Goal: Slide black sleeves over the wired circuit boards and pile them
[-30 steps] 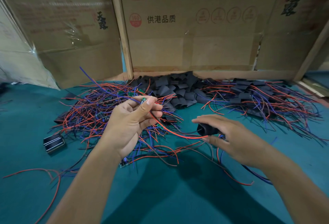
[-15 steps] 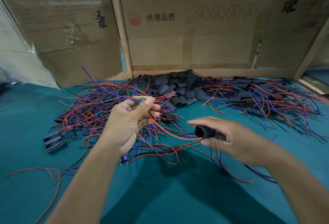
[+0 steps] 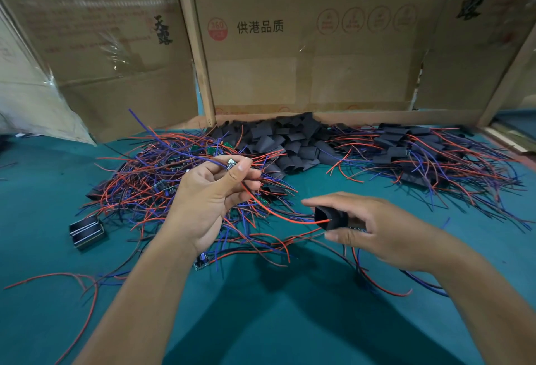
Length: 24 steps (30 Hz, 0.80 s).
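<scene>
Unsleeved wire pile (image 3: 162,179) sits behind L hand (image 3: 208,205); spare sleeves (image 3: 287,141) beyond both; done pile (image 3: 420,156) past R hand (image 3: 374,228). Soft sleeve (image 3: 330,218) is pinched open by R. Light board (image 3: 231,164) is pinched by L, floppy red lead (image 3: 278,214) at sleeve mouth. Snag risk judged from loose wires below.

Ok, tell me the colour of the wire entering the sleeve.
Red wire, tip at the black sleeve; head view.

The right hand (image 3: 374,228) has lifted the black sleeve (image 3: 332,217) and turned its open mouth toward the left hand (image 3: 213,199). The tip of the red wire (image 3: 278,214) now reaches right into that mouth.
</scene>
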### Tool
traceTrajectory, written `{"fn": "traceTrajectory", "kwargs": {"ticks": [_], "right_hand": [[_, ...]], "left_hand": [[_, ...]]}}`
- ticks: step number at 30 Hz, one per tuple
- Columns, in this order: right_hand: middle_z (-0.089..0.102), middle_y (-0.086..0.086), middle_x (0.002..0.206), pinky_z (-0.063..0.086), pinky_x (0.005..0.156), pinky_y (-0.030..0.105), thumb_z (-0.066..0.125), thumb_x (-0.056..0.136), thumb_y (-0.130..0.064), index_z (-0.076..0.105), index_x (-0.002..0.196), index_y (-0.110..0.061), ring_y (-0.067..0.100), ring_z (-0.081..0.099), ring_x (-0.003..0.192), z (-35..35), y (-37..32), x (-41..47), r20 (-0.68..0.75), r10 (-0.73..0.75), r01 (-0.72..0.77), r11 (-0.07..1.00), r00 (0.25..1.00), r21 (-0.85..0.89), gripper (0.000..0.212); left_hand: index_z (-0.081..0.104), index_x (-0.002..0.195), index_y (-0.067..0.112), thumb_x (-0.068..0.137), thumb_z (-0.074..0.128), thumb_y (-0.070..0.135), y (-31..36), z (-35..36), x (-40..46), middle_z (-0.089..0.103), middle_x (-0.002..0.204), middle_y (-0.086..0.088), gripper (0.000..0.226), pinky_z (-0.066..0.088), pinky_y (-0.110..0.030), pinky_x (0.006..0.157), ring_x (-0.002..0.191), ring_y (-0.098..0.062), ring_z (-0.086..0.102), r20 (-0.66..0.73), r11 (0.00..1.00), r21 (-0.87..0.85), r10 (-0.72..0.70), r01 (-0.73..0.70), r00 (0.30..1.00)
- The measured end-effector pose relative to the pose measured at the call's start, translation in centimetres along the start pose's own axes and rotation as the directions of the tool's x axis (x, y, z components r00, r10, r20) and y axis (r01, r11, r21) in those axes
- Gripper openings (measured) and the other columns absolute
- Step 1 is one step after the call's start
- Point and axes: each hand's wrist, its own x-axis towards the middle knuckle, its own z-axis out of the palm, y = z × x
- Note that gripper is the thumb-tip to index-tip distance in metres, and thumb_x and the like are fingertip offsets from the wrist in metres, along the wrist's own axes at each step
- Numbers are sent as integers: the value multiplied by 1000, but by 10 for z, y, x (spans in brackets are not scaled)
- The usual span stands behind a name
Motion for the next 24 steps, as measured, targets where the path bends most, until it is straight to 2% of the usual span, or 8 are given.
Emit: {"fn": "traceTrajectory", "kwargs": {"ticks": [5, 10, 14, 17, 19, 21, 22, 24], "right_hand": [[52, -44, 99, 34, 82, 2, 62, 90, -36, 51, 136, -37, -14, 52, 95, -1, 0, -1, 24, -5, 5, 1000, 1000, -8, 47], [57, -36, 109, 39, 91, 10, 60, 90, -42, 49, 134, -46, -9, 54, 103, -2, 2, -3, 47, 28, -30, 999, 998, 44, 46], [57, -32, 96, 39, 81, 8, 63, 92, -36, 47, 134, -49, -5, 53, 87, -2, 3, -3, 65, 47, -49, 998, 997, 42, 47], [55, -41, 103, 35, 86, 4, 62, 90, -42, 49, 135, -46, -13, 53, 98, -2, -1, -2, 58, 51, -53, 998, 997, 22, 47], [55, -42, 114, 32, 91, 3, 60, 87, -50, 48, 134, -47, -17, 49, 110, -1, -4, -1, 26, 60, -59, 998, 998, -38, 49], [55, -34, 117, 25, 102, 6, 55, 85, -61, 45, 135, -49, -10, 46, 115, 1, -7, 0, -9, 96, -96, 980, 995, -175, 53], [55, -29, 117, 18, 108, 9, 49, 85, -65, 41, 137, -49, -5, 45, 116, 3, -9, 1, -24, 112, -114, 951, 993, -288, 56], [56, -18, 120, 2, 117, 25, 42, 88, -67, 36, 140, -45, 4, 44, 120, 9, -15, 4, -63, 132, -146, 859, 989, -491, 57]], "left_hand": [[68, 95, 9, 75, 74, 26, -1, -2, 1, 75, 86, -11, 27, 55, -20, 59, 69, -15, 70, -14, 1000, 19, 21, -21, 1000], [67, 96, 8, 78, 72, 23, -1, -2, 1, 74, 84, -10, 25, 55, -21, 59, 68, -15, 70, -7, 998, 53, 44, -44, 999], [67, 94, 9, 77, 72, 22, -1, -2, 1, 75, 83, -10, 22, 55, -22, 60, 66, -16, 70, -12, 997, 64, 54, -53, 998], [68, 93, 9, 77, 72, 22, -1, -2, 2, 75, 84, -11, 21, 55, -22, 61, 67, -16, 70, -7, 996, 68, 64, -63, 998], [69, 91, 10, 77, 73, 21, -3, 0, 1, 74, 84, -12, 19, 56, -23, 61, 67, -17, 70, -7, 994, 71, 80, -79, 997], [70, 88, 10, 76, 74, 20, -7, 6, -1, 74, 83, -13, 16, 56, -23, 61, 66, -18, 70, -14, 992, 77, 102, -101, 995], [70, 87, 9, 75, 74, 20, -10, 11, -2, 74, 83, -14, 16, 56, -23, 60, 65, -18, 70, -28, 991, 76, 109, -107, 994], [69, 86, 7, 76, 74, 18, -17, 22, -5, 74, 81, -14, 16, 55, -22, 57, 63, -17, 70, -73, 991, 75, 113, -108, 991]]}}
